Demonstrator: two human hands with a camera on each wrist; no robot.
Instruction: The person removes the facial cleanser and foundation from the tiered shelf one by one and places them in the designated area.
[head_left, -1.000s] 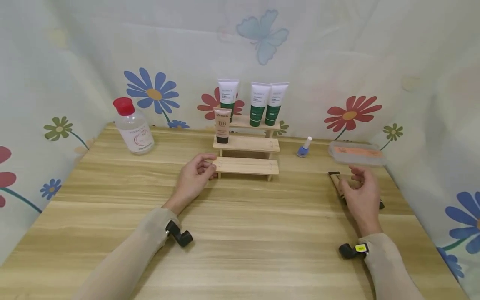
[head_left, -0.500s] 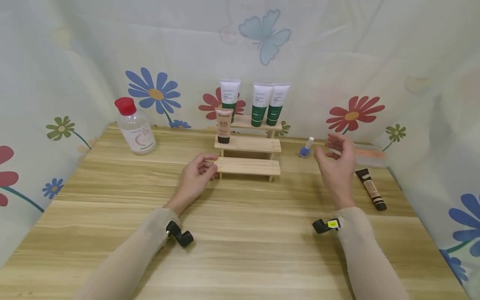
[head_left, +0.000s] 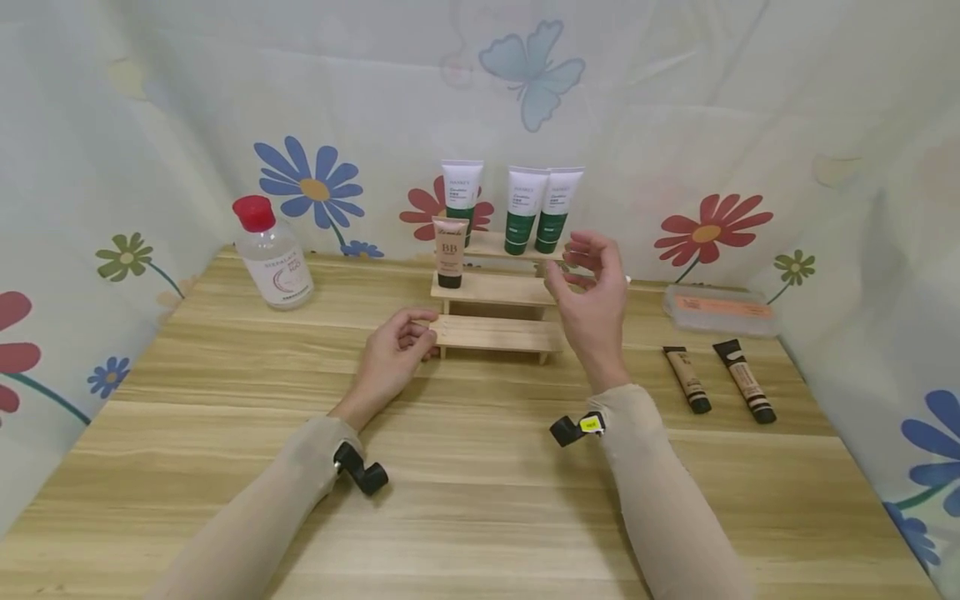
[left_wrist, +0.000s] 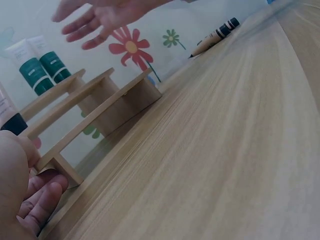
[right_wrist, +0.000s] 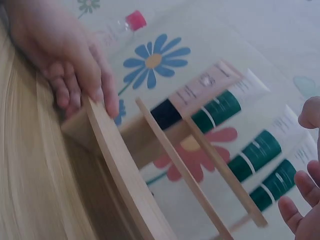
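Observation:
A three-tier wooden display stand (head_left: 498, 333) stands at the back middle of the table. My left hand (head_left: 393, 350) grips the left end of its lowest step, thumb above and fingers curled beneath, as the left wrist view shows. On the middle step a beige BB cream tube (head_left: 450, 254) stands upright at the left. The top step bears a white-and-green tube (head_left: 462, 187) at left and two more like it, one a matching tube (right_wrist: 255, 155), at right. My right hand (head_left: 596, 304), fingers loosely bent and holding nothing, hovers by the stand's right end, below the right-hand tubes.
Two black-and-beige tubes, a smaller tube (head_left: 687, 379) and a larger tube (head_left: 745, 381), lie at the right. Behind them is a clear plastic case (head_left: 720, 312). A red-capped bottle (head_left: 279, 271) stands back left. My right hand hides most of the nail polish bottle.
My right hand has moved left from over the smaller black-and-beige tube, past the nail polish, to the stand's right side, uncovering both lying tubes. My left hand stays on the stand.

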